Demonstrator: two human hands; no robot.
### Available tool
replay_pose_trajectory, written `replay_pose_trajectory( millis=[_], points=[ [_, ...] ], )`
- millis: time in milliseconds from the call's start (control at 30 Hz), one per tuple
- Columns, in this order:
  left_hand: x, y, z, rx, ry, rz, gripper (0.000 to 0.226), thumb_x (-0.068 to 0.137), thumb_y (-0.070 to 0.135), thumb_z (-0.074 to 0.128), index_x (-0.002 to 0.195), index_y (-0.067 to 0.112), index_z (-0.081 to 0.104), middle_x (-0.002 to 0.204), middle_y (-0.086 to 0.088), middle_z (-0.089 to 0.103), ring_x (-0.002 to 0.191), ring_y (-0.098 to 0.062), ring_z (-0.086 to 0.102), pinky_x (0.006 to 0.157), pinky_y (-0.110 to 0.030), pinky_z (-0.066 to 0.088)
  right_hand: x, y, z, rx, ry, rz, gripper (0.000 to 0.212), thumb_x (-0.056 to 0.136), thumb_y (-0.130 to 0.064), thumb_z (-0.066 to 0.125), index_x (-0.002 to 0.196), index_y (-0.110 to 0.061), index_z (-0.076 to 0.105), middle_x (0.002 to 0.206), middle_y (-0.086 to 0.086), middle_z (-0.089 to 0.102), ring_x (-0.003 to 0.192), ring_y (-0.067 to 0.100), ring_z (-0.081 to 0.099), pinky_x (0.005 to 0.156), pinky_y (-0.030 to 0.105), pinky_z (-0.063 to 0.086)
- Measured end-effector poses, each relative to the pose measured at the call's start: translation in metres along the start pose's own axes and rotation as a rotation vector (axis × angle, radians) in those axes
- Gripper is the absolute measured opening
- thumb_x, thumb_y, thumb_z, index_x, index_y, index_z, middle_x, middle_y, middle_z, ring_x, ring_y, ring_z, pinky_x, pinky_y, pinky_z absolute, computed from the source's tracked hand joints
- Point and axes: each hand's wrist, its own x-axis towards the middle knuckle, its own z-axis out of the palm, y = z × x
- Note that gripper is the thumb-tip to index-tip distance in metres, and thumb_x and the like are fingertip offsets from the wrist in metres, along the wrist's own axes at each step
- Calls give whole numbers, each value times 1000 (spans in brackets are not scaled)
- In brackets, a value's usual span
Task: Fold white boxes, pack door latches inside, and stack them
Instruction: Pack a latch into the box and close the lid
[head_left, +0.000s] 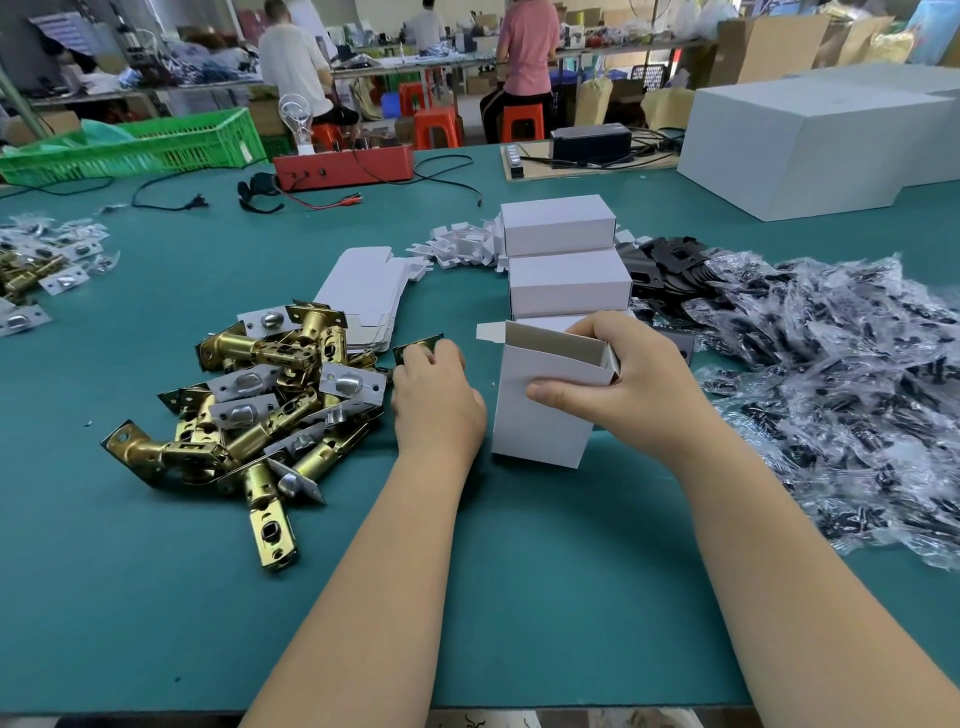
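My right hand (618, 374) grips an upright white box (540, 421) by its open top, thumb on the front wall, fingers over the far rim. My left hand (436, 395) reaches to the edge of a pile of brass door latches (260, 405) and its fingers curl round the plate of one latch (415, 345). Behind the held box, closed white boxes (566, 280) stand in a row going away from me. A stack of flat unfolded boxes (363, 296) lies behind the latch pile.
Clear bags of black parts (831, 374) cover the table's right side, with black plates (665, 265) behind them. A large white carton (810, 140) stands far right. A red tester box (343, 163), cables and a green crate (156, 145) lie at the back. More latches (36, 270) sit far left.
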Motion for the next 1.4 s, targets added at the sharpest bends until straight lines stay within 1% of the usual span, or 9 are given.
replay_pose_trajectory(
  millis=[200, 367, 500, 567, 867, 1033, 1167, 1267, 1400],
  points=[
    [-3, 4, -9, -300, 256, 133, 41, 80, -4, 52, 120, 8, 53, 113, -7, 37, 93, -30, 49, 82, -34, 41, 0, -1, 0, -6, 6, -1, 41, 57, -55, 75, 86, -31, 60, 89, -17, 59, 86, -2, 53, 67, 10, 41],
    [-12, 7, -16, -482, 446, 243, 38, 80, -5, 59, 116, 4, 55, 111, -4, 35, 87, 7, 40, 79, -5, 29, 0, -1, -1, -1, 0, 4, 39, 59, -51, 77, 87, -30, 61, 89, -17, 59, 87, -3, 53, 67, 8, 40],
    [-13, 7, -19, -461, 436, 248, 33, 86, 2, 61, 118, 6, 55, 114, -5, 40, 101, -25, 53, 86, -19, 37, -1, -1, -1, 5, -7, 8, 39, 60, -51, 78, 88, -30, 60, 89, -17, 58, 88, -5, 52, 67, 5, 39],
    [-11, 6, -19, -418, 415, 239, 31, 87, 5, 62, 118, 6, 58, 115, -8, 53, 105, -28, 55, 90, -26, 40, -2, -1, -1, 9, -10, 11, 39, 60, -51, 78, 88, -30, 60, 89, -17, 58, 88, -5, 52, 67, 5, 39],
    [-12, 4, -22, -355, 445, 143, 28, 91, 17, 60, 118, 15, 67, 110, -3, 68, 100, -21, 61, 78, -18, 35, -1, -3, -2, 11, -29, 20, 39, 62, -50, 79, 90, -31, 59, 91, -17, 57, 89, -4, 51, 67, 7, 40],
    [-19, 10, -45, -488, 698, 254, 23, 87, 6, 61, 107, 2, 71, 96, -4, 70, 81, -19, 67, 74, -26, 54, -3, -3, 3, 66, 25, 22, 60, 59, -43, 85, 107, -37, 51, 100, -21, 51, 97, -8, 47, 73, 2, 37],
    [-18, 15, -69, -559, 932, 296, 25, 89, 8, 57, 108, -1, 70, 101, -3, 67, 88, -5, 62, 73, -3, 46, -2, -3, 8, 81, 65, 41, 68, 57, -42, 88, 111, -38, 47, 102, -23, 51, 93, -1, 49, 74, 7, 39],
    [-17, 26, -83, -669, 993, 263, 27, 89, 11, 57, 111, 2, 69, 99, -2, 68, 84, -3, 62, 70, -6, 47, -3, -4, 15, 82, 111, 35, 67, 57, -42, 88, 108, -44, 44, 104, -27, 49, 94, -2, 48, 77, 8, 37],
    [-15, 49, -94, -860, 887, 262, 25, 87, 12, 60, 109, 5, 70, 87, 21, 67, 78, 1, 64, 74, -20, 54, -5, -7, 23, 95, 114, 31, 70, 61, -40, 86, 114, -41, 42, 109, -17, 51, 103, 4, 47, 84, 12, 38]
  ],
)
